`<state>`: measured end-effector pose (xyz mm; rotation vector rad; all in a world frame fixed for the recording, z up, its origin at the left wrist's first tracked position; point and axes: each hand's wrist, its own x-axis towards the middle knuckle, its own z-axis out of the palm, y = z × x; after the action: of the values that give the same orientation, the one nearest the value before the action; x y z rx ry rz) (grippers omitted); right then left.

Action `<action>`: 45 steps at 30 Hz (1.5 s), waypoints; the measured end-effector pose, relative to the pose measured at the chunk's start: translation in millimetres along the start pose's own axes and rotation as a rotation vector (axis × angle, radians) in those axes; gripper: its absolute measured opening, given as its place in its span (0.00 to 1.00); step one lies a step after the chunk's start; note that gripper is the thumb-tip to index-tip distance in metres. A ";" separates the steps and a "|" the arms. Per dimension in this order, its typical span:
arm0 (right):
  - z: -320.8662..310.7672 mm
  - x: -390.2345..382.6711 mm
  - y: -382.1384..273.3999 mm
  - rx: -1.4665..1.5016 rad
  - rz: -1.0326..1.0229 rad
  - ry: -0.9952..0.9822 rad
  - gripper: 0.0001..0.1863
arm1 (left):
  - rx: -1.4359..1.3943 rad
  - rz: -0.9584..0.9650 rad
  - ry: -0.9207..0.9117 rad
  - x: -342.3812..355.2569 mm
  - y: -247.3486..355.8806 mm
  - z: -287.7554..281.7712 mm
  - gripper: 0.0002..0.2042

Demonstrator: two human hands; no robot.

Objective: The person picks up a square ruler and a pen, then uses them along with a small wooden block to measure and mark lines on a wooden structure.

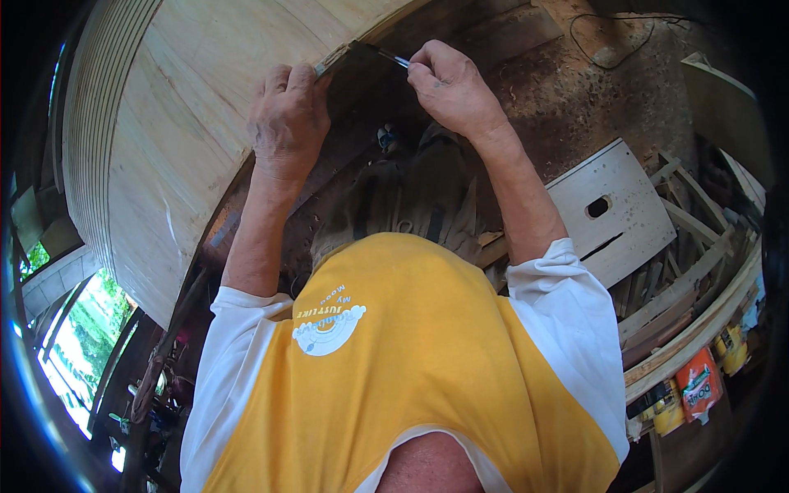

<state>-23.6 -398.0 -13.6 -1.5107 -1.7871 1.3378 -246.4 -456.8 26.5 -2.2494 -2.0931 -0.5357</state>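
Observation:
My right hand (pixel 454 89) pinches a slim brush (pixel 399 60) with a silver ferrule and a dark tip. The tip points left, close to the end of a small pale strip of wood (pixel 332 59); whether they touch I cannot tell. My left hand (pixel 288 119) is closed on that strip, its fingers curled over the edge of a large pale wooden panel (pixel 197 90). That panel has a curved rim and narrow grooves along its left side. My left palm and the underside of the strip are hidden.
A pale board (pixel 612 205) with an oval hole and a slot leans at the right beside stacked wood offcuts (pixel 690 222). Lower right are an orange packet (pixel 699 384) and yellow containers (pixel 670 411). A dark cable (pixel 629 57) lies on the rough floor (pixel 567 107).

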 end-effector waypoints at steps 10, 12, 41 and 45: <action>-27.4 -20.9 -37.2 0.214 -0.023 -0.061 0.10 | 0.000 0.013 0.010 -2.1 -0.2 1.3 0.07; -43.2 -32.2 -51.0 0.728 -0.021 -0.176 0.08 | 0.002 0.017 -0.001 -1.1 -1.6 2.4 0.07; -69.2 -48.2 -38.8 1.159 -0.136 0.015 0.08 | -0.025 0.028 -0.041 -2.1 -5.1 -5.0 0.08; -67.3 -65.0 17.3 1.089 0.050 0.212 0.06 | -0.164 0.068 -0.120 -24.8 -23.5 -26.2 0.06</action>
<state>59.6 -433.2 16.4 -0.9906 -0.6315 1.6650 -276.3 -484.8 39.7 -2.4918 -2.0873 -0.6048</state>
